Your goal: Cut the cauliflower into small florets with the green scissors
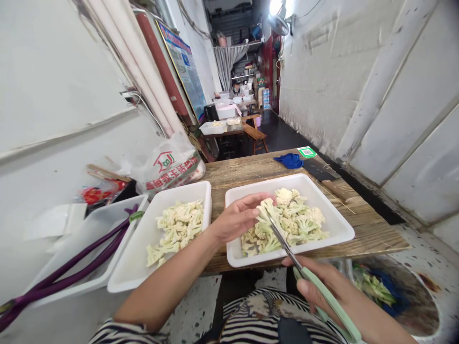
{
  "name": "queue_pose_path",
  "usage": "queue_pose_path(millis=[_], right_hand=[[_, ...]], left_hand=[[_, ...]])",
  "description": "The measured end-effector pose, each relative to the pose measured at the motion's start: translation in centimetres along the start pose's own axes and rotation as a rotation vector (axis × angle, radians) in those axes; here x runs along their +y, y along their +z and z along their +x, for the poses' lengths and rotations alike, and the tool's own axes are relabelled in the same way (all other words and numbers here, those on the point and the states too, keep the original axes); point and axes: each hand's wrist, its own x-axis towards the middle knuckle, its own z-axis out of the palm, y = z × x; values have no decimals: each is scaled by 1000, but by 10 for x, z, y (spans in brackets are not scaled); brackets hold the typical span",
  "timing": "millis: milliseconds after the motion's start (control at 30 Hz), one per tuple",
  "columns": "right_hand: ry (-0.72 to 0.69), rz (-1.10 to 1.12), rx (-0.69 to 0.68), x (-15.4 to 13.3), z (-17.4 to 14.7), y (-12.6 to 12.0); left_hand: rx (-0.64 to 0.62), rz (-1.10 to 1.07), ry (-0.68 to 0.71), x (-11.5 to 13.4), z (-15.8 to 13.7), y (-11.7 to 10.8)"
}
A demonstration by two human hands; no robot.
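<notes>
In my left hand point(238, 217) is a pale cauliflower floret point(267, 210), held over the right white tray point(339, 229). My right hand point(322, 284) grips scissors point(332, 298) with light green handles. Their metal blades reach up to the floret's stem. Beneath, a heap of cut cauliflower point(304, 222) lies in the right tray. More cauliflower pieces point(181, 224) rest in the left white tray point(127, 267), beside my left forearm.
Long purple eggplants point(89, 258) lie across a white bin at the far left. Behind the trays are a printed plastic bag point(170, 162), a blue cloth point(289, 161) and a cleaver point(328, 179). On the floor at right, a round container point(418, 301) holds green trimmings. Someone sits far back.
</notes>
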Motion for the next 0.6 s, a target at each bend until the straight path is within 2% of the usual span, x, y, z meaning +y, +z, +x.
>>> queue_pose_path(millis=[200, 400, 600], right_hand=[[3, 65, 52, 8, -6, 1], [0, 61, 1, -7, -3, -2], [101, 270, -30, -8, 3, 10]], left_hand=[[-48, 6, 28, -1, 1, 0], [-82, -24, 7, -7, 4, -1], [-63, 2, -14, -9, 3, 1]])
